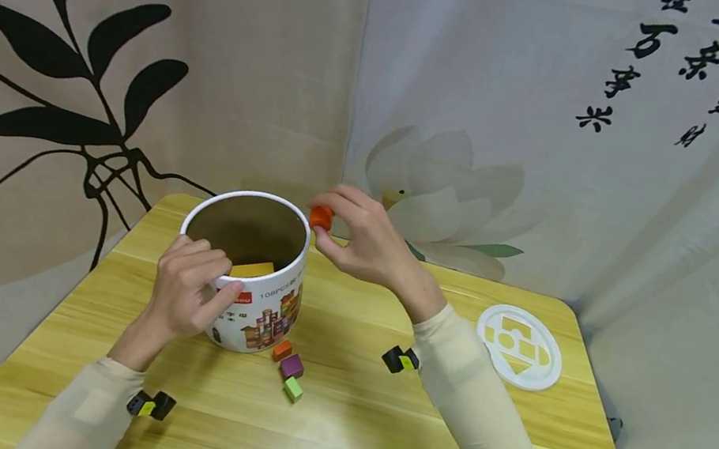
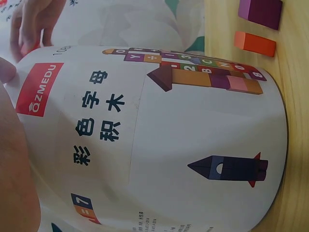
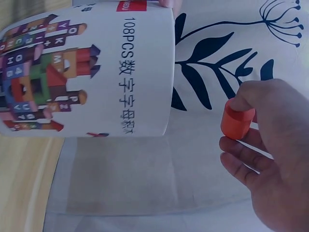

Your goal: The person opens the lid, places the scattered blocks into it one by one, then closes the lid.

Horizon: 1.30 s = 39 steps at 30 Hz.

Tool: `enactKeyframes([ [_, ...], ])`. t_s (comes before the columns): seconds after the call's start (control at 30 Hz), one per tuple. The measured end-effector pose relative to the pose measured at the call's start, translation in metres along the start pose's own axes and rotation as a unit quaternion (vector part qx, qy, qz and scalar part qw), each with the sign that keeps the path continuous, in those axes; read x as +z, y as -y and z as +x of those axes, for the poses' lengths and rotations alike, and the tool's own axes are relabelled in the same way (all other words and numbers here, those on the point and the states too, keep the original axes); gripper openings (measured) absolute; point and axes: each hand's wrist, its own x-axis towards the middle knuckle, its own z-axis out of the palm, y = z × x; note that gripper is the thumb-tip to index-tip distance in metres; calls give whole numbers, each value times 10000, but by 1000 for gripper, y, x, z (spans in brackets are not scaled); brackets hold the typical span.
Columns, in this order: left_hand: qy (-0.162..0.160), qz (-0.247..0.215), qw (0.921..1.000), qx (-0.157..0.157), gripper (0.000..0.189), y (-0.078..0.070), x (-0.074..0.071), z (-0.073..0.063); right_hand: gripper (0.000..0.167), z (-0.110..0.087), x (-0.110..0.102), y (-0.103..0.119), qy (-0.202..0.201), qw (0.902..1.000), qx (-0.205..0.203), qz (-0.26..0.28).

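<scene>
A white printed bucket (image 1: 252,318) stands upright on the table, its open top showing a yellow block (image 1: 252,270) inside. My left hand (image 1: 186,286) grips the near left rim, fingers over the edge and thumb on the outer wall. Just off the bucket's right rim, my right hand (image 1: 364,237) pinches an orange-red block (image 3: 236,120) with a rounded side between thumb and fingers. On the table by the bucket's base lie an orange block (image 1: 283,351), a purple block (image 1: 292,366) and a light green block (image 1: 293,389).
A white round lid (image 1: 518,347) with shaped cutouts lies on the right side of the wooden table (image 1: 352,432). Behind the table hang cloth backdrops (image 1: 269,80) printed with leaves, a flower and characters.
</scene>
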Motion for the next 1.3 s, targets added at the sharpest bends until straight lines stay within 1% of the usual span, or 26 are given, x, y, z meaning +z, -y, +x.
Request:
enactKeyframes([
  [0.17, -83, -27, 10000, 30, 42, 1, 1, -1, 25, 20, 6, 1, 322, 9995, 70, 1],
  [0.37, -93, -33, 9999, 71, 43, 2, 0, -2, 28, 40, 16, 6, 753, 9969, 220, 39],
  [0.57, -69, -38, 9999, 82, 45, 2, -1, -2, 34, 56, 28, 15, 1383, 9885, 595, 111],
  [0.73, -39, -19, 9999, 98, 45, 2, -1, -1, 35, 65, 41, 17, 1741, 9825, 649, 89],
  [0.93, -88, -72, 9999, 111, 44, 2, 1, -1, 35, 71, 51, 19, 1945, 9780, 743, 135],
  [1.1, -73, -40, 9999, 117, 43, 2, 1, -1, 43, 71, 54, 22, 1975, 9768, 818, 140],
  [1.3, -17, -24, 10000, 75, 42, 2, 0, -1, 57, 63, 53, 22, 1964, 9778, 726, -126],
])
